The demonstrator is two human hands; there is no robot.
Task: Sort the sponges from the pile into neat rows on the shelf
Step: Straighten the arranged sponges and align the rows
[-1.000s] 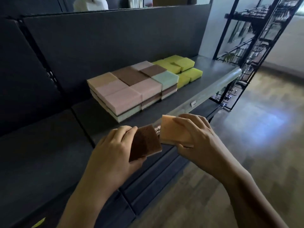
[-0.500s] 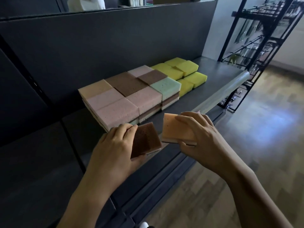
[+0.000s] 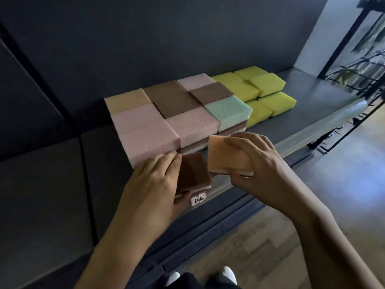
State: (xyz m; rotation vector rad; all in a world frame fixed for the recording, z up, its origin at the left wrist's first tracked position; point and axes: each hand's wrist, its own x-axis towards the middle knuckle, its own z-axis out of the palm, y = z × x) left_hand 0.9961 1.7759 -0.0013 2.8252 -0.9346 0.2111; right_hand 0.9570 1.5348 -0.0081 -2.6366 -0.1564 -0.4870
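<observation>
Left hand (image 3: 154, 184) is pinching brown sponge (image 3: 193, 174), right hand (image 3: 262, 170) gripping orange sponge (image 3: 225, 155); both are arriving at stacked rows (image 3: 145, 132) just beyond fingertips (image 3: 173, 158). Placement likely next.

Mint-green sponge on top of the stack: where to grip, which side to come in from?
Probably the mint-green sponge at its front-right corner, coming from the front right. Those two side faces are bare, while a pink sponge abuts its left and a brown sponge its rear, so a top-down pinch across it has no gap there.
</observation>
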